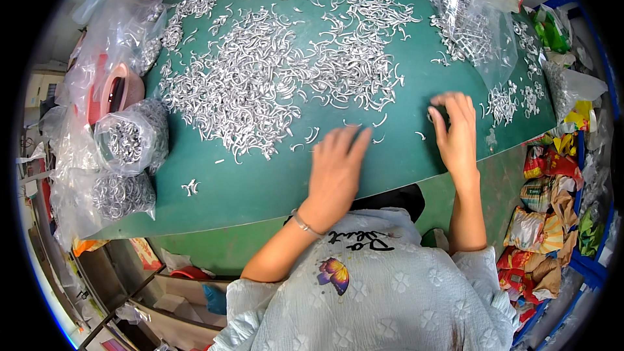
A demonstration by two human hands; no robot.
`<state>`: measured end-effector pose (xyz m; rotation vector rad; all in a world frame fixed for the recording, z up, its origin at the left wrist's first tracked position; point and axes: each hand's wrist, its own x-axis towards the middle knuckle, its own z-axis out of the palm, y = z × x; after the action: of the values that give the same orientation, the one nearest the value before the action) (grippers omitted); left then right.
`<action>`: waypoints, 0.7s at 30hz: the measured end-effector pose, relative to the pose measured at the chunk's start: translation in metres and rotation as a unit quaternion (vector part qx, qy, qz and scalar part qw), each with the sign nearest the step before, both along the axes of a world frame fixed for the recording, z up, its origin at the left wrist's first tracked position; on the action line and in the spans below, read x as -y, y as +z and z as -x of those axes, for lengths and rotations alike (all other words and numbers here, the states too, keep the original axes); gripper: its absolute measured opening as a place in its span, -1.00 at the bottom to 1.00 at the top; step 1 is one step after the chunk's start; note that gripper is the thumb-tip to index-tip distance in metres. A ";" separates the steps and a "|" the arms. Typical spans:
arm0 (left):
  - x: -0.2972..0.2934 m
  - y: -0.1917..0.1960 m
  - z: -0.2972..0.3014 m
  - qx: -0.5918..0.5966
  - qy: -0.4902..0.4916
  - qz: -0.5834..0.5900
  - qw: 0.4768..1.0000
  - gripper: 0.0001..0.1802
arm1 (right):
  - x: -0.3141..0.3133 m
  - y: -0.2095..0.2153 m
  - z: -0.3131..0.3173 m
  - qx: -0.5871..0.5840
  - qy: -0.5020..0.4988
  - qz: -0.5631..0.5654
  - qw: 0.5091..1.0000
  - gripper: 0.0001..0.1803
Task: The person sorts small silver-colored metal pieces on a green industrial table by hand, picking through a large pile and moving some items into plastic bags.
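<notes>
Small curved silver metal pieces lie heaped over the green table in front of me. My left hand reaches over the near side of the heap, palm down. Its fingers stretch toward a few stray pieces, with the forefinger apart from the others; slight blur covers the tips, and no held piece shows. To the right, my right hand hovers above the table near one loose piece. Its fingers bend toward the thumb, and a tiny glint shows at the thumb tip, too small to name.
Clear plastic bags of metal pieces stand along the left edge beside a pink basket. Another filled bag lies at the far right, near small piles. Coloured packages sit on a blue rack beyond the table's right edge.
</notes>
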<state>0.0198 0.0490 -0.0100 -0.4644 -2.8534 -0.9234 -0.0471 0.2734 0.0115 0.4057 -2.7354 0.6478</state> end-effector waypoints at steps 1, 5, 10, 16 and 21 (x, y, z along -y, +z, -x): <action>-0.010 0.003 0.005 -0.017 -0.030 0.029 0.999 -0.47 | 0.009 0.000 0.009 -0.029 0.017 0.013 0.999 -0.83; -0.024 0.008 0.012 -0.039 -0.087 0.105 0.990 -0.50 | 0.030 -0.014 0.038 0.005 0.059 0.016 0.998 -0.77; 0.004 -0.007 0.002 -0.010 -0.034 0.009 0.999 -0.55 | 0.027 -0.018 0.009 0.157 0.159 0.078 0.972 -0.69; 0.010 0.008 -0.004 -0.013 0.011 -0.008 1.000 -0.57 | 0.033 0.001 0.019 0.080 0.142 0.123 0.979 -0.65; -0.003 0.004 0.005 -0.014 -0.015 0.065 0.998 -0.58 | 0.057 -0.015 0.019 0.104 0.205 0.111 0.967 -0.69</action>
<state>0.0149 0.0521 -0.0061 -0.5312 -2.8999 -0.7316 -0.0665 0.2168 -0.0034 0.9060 -2.7444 1.1476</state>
